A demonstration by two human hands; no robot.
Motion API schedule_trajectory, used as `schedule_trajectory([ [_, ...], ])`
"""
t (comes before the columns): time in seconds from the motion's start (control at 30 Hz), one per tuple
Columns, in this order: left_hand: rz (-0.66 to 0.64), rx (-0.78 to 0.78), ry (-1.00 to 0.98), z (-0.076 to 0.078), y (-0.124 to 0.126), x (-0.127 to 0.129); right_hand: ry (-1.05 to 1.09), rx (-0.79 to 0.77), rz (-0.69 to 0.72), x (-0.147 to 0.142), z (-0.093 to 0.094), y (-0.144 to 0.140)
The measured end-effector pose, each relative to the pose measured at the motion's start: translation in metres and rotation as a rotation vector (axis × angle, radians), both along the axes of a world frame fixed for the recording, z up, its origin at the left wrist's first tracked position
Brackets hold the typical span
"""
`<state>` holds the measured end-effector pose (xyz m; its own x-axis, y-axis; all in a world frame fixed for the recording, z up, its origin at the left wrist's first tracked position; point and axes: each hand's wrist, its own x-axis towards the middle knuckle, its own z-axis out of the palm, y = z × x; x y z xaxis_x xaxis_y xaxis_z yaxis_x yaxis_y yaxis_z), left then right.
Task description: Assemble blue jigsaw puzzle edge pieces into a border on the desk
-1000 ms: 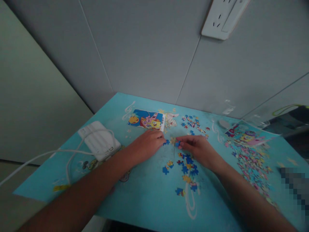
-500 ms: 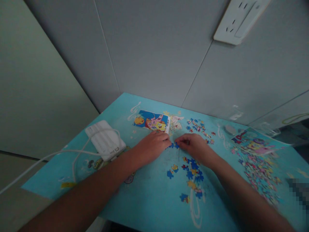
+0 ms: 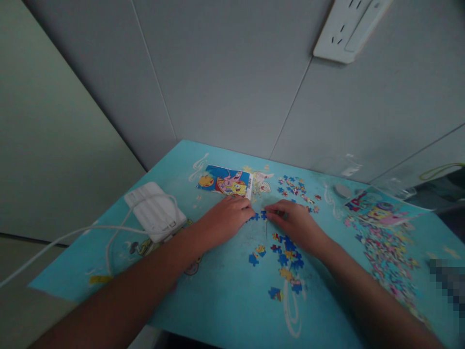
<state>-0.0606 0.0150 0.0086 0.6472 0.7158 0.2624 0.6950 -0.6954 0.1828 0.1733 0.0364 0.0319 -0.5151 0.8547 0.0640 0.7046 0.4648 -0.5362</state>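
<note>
- Both hands press fingertips onto small blue puzzle pieces [image 3: 258, 216] lying just in front of the cartoon reference card [image 3: 224, 181]; a hard sideways push could, I judge, pop the joined bits apart
- The left hand [image 3: 224, 220] lies flat, fingers narrow and together, holding nothing off the table [image 3: 218, 300]
- The right hand [image 3: 296, 223] is likewise flat, fingertips touching the pieces
- A sliding wrist could scatter the loose pieces [image 3: 286, 257] nearer the person than the card
- The pieces look tiny, thin, dark blue; their fit is too small to tell
</note>
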Motion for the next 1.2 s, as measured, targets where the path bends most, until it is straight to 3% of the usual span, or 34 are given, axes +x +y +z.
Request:
schedule_trajectory([
  [0.3, -0.005, -0.045, 0.003, -0.001, 0.001, 0.0, 0.039, 0.013, 0.019, -0.005, -0.011, 0.001],
  [0.53, 0.008, -0.073, 0.004, 0.007, -0.001, 0.001, 0.03, 0.046, 0.043, -0.008, -0.013, -0.001],
  [0.93, 0.014, -0.19, -0.09, 0.001, -0.003, 0.002, -0.059, 0.141, 0.158, -0.008, -0.004, -0.011],
  [1.2, 0.007, -0.156, -0.08, -0.006, 0.0, 0.003, -0.073, 0.129, -0.005, 0.025, -0.006, -0.002],
])
